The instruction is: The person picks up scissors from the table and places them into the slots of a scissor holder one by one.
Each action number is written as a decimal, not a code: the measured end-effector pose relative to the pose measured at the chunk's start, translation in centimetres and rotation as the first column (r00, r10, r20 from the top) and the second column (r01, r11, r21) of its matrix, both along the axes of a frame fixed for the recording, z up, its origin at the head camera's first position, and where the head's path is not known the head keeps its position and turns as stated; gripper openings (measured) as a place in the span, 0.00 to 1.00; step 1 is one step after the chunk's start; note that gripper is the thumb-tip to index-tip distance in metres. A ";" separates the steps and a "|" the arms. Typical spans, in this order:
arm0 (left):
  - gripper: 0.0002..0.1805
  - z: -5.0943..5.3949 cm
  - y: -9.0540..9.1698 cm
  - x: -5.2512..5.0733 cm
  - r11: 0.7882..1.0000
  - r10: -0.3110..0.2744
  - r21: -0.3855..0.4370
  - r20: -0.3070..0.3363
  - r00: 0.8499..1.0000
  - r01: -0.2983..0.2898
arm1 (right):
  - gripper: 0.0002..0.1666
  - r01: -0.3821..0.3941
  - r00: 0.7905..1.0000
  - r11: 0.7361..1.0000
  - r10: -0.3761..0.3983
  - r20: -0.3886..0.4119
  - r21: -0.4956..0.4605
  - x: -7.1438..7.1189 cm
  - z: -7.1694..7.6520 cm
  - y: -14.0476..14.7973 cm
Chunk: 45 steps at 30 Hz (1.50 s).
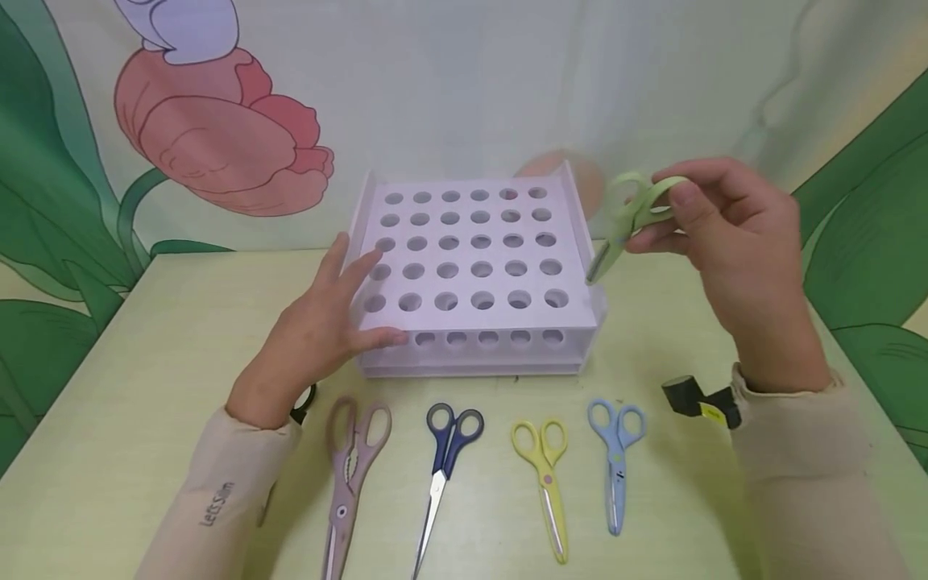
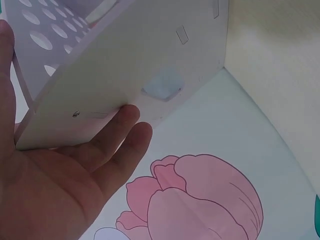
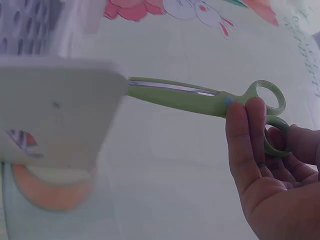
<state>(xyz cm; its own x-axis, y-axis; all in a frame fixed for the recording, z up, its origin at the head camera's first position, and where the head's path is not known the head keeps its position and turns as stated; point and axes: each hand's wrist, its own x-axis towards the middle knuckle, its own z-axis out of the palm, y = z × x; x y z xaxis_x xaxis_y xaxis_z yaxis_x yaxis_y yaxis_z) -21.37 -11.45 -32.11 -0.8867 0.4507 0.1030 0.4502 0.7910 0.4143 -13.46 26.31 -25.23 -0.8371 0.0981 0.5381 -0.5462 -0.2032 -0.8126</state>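
Note:
My right hand pinches the handle rings of pale green scissors, with the thumb on one ring. Their blades are together and point down and left, beside the right side panel of a white rack with rows of round holes. In the right wrist view the green scissors show their full blade length, its tip close to the rack's blurred panel. My left hand holds the rack's left side, thumb at the front edge. Its fingers lie along the outer panel in the left wrist view.
In front of the rack lie mauve scissors, navy scissors, yellow scissors and light blue scissors. A black handle ring peeks out beside my left forearm. Behind the table hangs a printed backdrop.

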 end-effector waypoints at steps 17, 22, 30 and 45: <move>0.58 0.2 0.0 0.3 1.000 0.021 0.014 0.044 0.999 -0.022 | 0.08 0.104 0.959 0.927 -0.189 0.212 0.359 -1.5 -1.9 -1.1; 0.58 0.4 0.0 0.4 0.999 0.024 0.021 0.046 0.999 -0.025 | 0.09 0.134 0.927 0.811 -0.306 0.217 0.570 -1.3 -1.8 -1.0; 0.57 0.3 0.0 0.5 0.999 0.030 0.033 0.045 0.999 -0.032 | 0.11 0.040 0.904 0.681 -0.336 0.263 0.731 -1.4 -1.8 -1.2; 0.57 0.5 0.2 0.3 0.999 0.031 0.032 0.057 0.998 -0.033 | 0.14 -0.061 0.888 0.514 -0.363 0.281 0.856 -1.4 -2.1 -1.4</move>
